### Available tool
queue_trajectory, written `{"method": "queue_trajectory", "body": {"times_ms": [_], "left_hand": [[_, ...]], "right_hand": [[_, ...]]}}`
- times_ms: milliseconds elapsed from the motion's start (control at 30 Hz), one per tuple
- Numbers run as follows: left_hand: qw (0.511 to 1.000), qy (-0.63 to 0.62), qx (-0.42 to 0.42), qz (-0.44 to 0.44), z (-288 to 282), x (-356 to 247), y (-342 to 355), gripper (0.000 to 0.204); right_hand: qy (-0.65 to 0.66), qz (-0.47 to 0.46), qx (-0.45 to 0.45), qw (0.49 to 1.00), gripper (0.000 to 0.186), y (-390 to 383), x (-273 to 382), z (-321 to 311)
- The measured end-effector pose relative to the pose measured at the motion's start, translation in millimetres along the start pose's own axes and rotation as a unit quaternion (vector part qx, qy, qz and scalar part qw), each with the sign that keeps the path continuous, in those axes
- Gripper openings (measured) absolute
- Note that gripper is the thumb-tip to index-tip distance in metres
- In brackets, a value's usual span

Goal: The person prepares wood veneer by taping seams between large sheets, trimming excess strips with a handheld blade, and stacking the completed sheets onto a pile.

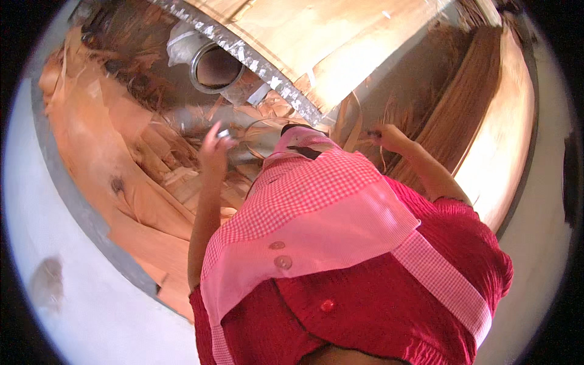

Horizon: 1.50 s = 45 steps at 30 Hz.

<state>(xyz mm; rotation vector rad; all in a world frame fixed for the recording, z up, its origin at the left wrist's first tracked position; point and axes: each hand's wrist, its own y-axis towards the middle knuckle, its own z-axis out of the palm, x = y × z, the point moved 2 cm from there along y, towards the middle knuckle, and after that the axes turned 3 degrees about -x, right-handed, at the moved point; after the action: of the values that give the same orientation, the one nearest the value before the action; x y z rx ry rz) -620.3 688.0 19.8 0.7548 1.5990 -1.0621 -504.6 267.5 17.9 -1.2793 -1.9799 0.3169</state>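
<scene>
My left hand [215, 149] is raised to the left of the table's near corner, slightly blurred. A small silvery-white piece [223, 133] shows between its fingers; its kind is too small to tell. Right of that corner, my right hand [392, 139] has its fingers drawn together at a small dark spot, and I cannot make out what they hold. Between the hands lies the front of my pink checked apron [310, 188]. Pale wood sheets [328, 42] cover the tabletop ahead, whose worn dark edge [264, 70] is flecked with white.
Beyond my left hand stands a round metal-rimmed container [196, 68] beside a whitish plastic bag [182, 47]. Large thin orange-brown wood sheets [91, 131] and torn strips heap up at left. More long wood sheets [502, 121] lean along the right, near a pale wall [541, 243].
</scene>
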Motion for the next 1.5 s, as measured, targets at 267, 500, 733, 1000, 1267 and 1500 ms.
{"method": "queue_trajectory", "body": {"times_ms": [267,500,733,1000,1267,1500], "left_hand": [[0.964,-0.037,0.19,-0.185,108.0,13.4,101.1,0.028],[0.949,0.079,0.13,-0.276,99.8,13.5,111.0,0.048],[0.887,0.339,0.11,0.294,59.0,-104.1,166.3,0.036],[0.741,0.55,0.124,0.365,118.9,-122.8,320.3,0.042],[0.854,0.215,0.423,0.216,63.8,-149.4,281.0,0.037],[0.804,0.482,0.001,0.347,-120.0,-184.3,654.4,0.061]], "right_hand": [[0.66,0.087,-0.286,0.689,0.042,27.2,73.6,69.4],[0.702,0.143,-0.289,0.635,0.035,54.2,79.0,97.9],[0.667,0.236,-0.448,0.547,0.028,30.1,60.5,81.7],[0.617,0.164,-0.475,0.606,0.024,65.3,119.7,23.3],[0.667,0.04,-0.399,0.628,0.053,243.7,268.3,-113.1],[0.596,0.164,-0.504,0.603,0.052,366.4,370.1,-107.6]]}}
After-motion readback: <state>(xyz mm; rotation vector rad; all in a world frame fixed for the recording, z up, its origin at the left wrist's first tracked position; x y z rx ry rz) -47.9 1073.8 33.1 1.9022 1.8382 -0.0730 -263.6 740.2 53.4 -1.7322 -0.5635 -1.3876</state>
